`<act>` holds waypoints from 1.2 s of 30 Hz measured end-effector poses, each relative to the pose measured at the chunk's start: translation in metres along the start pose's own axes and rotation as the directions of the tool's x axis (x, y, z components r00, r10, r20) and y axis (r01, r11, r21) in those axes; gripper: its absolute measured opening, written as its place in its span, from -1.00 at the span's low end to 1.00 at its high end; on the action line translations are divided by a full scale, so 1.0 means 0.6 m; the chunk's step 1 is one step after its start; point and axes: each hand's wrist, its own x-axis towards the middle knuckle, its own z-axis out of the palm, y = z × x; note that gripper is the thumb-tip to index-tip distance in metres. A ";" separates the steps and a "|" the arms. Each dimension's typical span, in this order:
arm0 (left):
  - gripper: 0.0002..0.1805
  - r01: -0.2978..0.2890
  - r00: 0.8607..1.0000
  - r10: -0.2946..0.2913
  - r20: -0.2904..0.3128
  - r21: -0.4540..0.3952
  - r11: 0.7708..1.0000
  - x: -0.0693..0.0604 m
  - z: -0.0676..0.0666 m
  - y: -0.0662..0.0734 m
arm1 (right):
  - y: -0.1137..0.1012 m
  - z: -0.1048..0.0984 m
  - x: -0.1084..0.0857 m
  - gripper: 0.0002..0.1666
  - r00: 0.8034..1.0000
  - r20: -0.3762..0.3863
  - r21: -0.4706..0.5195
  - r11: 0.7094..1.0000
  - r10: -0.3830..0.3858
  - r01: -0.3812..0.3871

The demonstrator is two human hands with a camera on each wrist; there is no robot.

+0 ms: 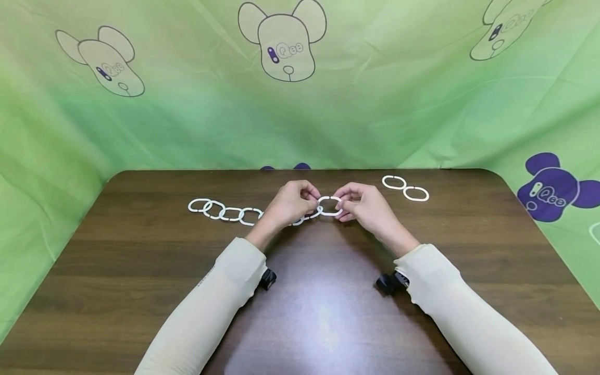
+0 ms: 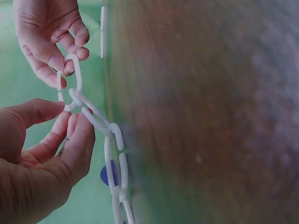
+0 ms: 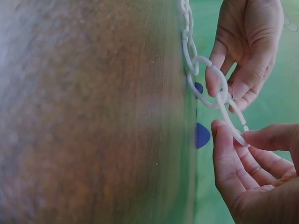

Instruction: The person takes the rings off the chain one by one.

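Note:
A chain of white oval plastic links [image 1: 189,205] runs from the left side of the table to both hands; its middle is hidden behind the left wrist. My left hand [image 1: 292,202] pinches a link [image 3: 225,84] near the chain's right end between thumb and fingers. With thumb and fingertips, my right hand [image 1: 367,208] pinches the far side of the end link [image 1: 328,214], which is hooked through the link beside it. A narrow gap shows in the end link's upper side. Both hands hold this part of the chain raised off the table.
Two more white links [image 1: 417,200] lie at the table's back right, meeting at their ends; whether they are hooked together I cannot tell. The brown wooden table [image 1: 140,291] ends at a green printed cloth [image 1: 187,125]. A small black camera sits on each wrist.

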 end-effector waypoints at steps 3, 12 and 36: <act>-0.84 0.005 1.000 -0.005 -0.003 0.007 1.000 0.000 -0.001 0.001 | -0.001 -0.001 0.000 -0.70 1.000 0.002 0.009 1.000 -0.001 0.001; -0.82 0.011 1.000 -0.011 -0.014 -0.001 1.000 -0.004 -0.005 0.001 | 0.000 -0.004 0.002 -0.70 1.000 -0.007 0.000 1.000 0.005 -0.005; -0.74 -0.032 0.999 0.026 0.047 0.131 0.991 -0.022 -0.020 -0.007 | 0.004 -0.007 0.001 -0.68 1.000 -0.013 0.049 0.999 -0.008 0.008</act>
